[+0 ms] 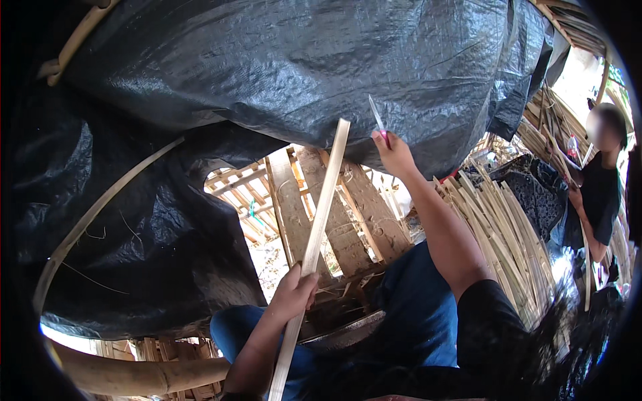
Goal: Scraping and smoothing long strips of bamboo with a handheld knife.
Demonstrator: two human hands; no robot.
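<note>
Yellowish, flat bamboo strip (324,204) fills the left hand (291,295); the right hand (396,155) grips a pink-handled steel knife (376,113) apart from it. Apparently readying a cut, which calls for knife meeting strip.

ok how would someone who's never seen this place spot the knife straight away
Start at the big black tarp up top. Before its lower part, the right hand is raised, the knife pointing up from it. Its short, silvery, pointed blade and pink handle distinguish it from the long bamboo strip in the left hand.
</note>
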